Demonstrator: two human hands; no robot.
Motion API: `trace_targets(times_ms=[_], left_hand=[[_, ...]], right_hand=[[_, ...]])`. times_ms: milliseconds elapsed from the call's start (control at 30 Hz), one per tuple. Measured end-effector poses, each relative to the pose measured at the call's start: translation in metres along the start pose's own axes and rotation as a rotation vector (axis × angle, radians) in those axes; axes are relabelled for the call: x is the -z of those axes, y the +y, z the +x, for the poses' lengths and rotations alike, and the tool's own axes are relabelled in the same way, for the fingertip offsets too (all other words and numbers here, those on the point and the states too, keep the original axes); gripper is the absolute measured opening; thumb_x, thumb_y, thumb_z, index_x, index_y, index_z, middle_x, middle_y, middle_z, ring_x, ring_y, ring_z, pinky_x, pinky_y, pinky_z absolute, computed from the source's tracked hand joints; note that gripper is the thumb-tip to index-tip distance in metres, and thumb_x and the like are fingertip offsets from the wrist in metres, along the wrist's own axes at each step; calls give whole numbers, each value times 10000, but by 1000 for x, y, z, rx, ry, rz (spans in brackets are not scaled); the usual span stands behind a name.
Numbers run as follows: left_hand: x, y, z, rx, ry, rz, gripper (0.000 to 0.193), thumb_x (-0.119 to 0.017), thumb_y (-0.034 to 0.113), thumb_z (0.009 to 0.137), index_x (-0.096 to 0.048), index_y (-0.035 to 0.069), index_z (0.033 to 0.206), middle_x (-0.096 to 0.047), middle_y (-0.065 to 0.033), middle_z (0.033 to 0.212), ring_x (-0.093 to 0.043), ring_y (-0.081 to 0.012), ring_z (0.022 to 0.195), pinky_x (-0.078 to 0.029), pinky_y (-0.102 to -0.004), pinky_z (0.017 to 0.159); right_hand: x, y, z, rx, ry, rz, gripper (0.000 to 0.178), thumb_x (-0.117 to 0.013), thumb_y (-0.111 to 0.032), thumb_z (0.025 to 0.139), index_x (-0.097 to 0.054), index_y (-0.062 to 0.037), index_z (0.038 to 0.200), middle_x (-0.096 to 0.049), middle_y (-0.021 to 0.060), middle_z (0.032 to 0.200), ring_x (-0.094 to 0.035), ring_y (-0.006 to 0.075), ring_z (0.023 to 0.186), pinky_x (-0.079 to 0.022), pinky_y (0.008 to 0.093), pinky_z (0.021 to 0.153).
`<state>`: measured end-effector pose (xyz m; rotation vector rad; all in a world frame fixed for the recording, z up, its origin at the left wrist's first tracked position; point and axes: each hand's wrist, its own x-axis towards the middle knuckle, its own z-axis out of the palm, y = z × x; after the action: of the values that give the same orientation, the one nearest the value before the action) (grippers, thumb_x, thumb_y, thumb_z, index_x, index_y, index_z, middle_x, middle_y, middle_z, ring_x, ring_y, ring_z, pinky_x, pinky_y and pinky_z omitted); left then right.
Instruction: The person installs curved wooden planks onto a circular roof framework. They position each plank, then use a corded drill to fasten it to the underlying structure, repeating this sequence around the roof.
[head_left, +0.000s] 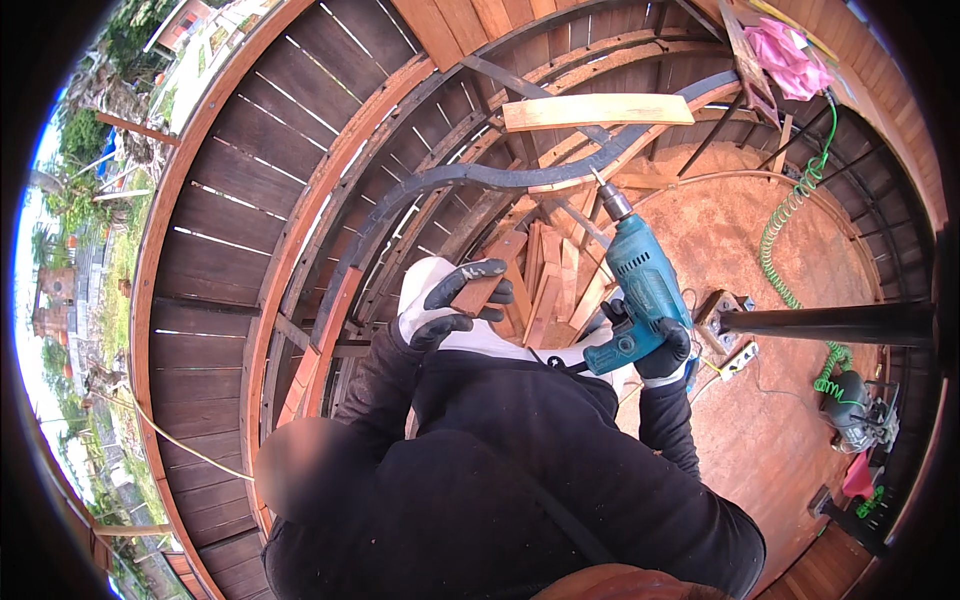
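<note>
My right hand, in a white glove with a dark coated palm, is wrapped round the handle of a teal power drill. Its chuck and thin bit point up and away, with the tip close to a curved dark rail; whether they touch I cannot tell. My left hand, gloved the same way, grips a short reddish-brown wood block between thumb and fingers. Below the rail, beyond my hands, lies a heap of wood offcuts. A pale curved board rests across the framing farther off.
Curved stair-like timber framing with gapped dark planks sweeps round the left. A black post juts in from the right, near a power strip. A green coiled hose runs to a compressor. Pink cloth lies at far right.
</note>
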<state>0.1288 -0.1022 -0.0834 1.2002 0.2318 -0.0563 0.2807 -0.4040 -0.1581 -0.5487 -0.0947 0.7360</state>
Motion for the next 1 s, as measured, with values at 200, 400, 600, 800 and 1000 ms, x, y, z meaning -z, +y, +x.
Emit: trace_targets(times_ms=[200,400,600,800,1000], left_hand=[[-33,-19,15,-90,61,0,470,-420,311,983,-497,5,1330,-619,-172,1183,-614,-250,1075,-479,-384,944],[-90,-10,21,-139,360,62,624,-496,-40,813,-362,77,1412,-632,-134,1098,-653,-221,941,-527,-356,833],[-135,8,30,-133,681,-97,811,-547,52,832,-141,192,1520,-616,-146,1000,-655,-221,783,-537,-327,643],[-161,11,44,-33,851,-141,384,-563,261,956,-438,108,1285,-495,-19,710,-450,-106,465,-342,-251,395],[-169,-8,55,-38,852,-443,371,-610,281,924,-513,45,1192,-562,-39,757,-527,-151,537,-446,-282,507]], right_hand=[[14,-28,31,-158,-86,126,869,-718,-334,695,-348,31,1392,-548,220,1243,-572,398,1143,-430,532,1030],[6,-82,63,-321,-127,85,875,-696,-226,684,-293,4,1425,-539,246,1249,-575,374,1145,-477,458,991],[-27,-135,84,-411,-190,-126,867,-674,-195,675,-289,-73,1442,-556,225,1211,-606,358,1078,-506,444,939],[-33,-161,94,-612,-195,-130,826,-678,-237,697,-323,-61,1422,-559,209,1183,-639,353,987,-518,490,915],[-13,-177,110,-622,-268,-90,754,-668,-325,762,-366,-27,1385,-569,189,1154,-635,362,960,-488,540,938]])
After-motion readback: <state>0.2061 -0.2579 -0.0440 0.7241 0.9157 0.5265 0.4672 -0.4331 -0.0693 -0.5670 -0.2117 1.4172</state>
